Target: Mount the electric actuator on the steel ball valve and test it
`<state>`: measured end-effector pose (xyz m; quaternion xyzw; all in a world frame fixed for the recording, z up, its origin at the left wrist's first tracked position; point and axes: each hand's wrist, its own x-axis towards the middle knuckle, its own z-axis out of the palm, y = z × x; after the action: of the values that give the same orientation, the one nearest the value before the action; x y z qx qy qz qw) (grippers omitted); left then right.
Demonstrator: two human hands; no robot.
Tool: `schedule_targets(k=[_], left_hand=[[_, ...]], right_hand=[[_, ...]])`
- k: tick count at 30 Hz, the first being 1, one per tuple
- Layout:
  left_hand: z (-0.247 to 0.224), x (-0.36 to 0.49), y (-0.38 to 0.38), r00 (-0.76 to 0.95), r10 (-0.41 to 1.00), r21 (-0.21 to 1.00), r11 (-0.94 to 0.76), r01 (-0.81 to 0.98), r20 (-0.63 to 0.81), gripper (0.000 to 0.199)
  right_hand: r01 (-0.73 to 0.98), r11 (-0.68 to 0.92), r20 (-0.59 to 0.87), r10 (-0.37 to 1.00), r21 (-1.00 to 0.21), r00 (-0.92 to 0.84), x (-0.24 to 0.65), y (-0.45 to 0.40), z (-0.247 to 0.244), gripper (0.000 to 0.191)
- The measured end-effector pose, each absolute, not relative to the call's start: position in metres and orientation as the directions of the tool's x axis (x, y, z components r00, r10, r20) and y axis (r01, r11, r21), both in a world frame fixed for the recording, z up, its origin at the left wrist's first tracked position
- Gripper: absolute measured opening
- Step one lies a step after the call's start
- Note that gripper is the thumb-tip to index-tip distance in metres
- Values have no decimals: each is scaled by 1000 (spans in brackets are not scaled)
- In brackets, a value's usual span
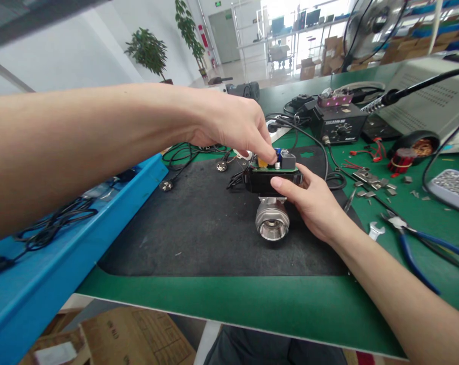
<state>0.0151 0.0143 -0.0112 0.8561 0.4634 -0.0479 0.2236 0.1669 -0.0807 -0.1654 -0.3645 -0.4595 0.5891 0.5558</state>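
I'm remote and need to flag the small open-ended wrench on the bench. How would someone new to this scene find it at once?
Start at the dark mat on the green bench, then go just past the mat's right edge, beside the right hand's wrist. The wrench lies flat there, left of the blue-handled pliers. It is short, bare silver metal, with a forked open jaw and no handle covering.

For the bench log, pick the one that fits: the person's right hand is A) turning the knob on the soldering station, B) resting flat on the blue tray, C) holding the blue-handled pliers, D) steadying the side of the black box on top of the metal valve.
D: the right hand grips the side of the black box above the metal valve, while the blue-handled pliers lie untouched on the green table.
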Motion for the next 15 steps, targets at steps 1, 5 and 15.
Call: schedule_targets(k=[1,5,15], left_hand=[[-12,15,14,571,771,336,-478,812,-282,28],[-13,14,12,582,765,341,-488,804,-277,30],[-18,11,9,565,799,370,-471,801,-204,24]], right_hand=[[-322,39,81,990,-946,-118,167,-81,-165,63],[-327,36,80,989,-944,-122,168,-80,-166,64],[-325,53,96,989,-944,-116,167,-82,-166,64]])
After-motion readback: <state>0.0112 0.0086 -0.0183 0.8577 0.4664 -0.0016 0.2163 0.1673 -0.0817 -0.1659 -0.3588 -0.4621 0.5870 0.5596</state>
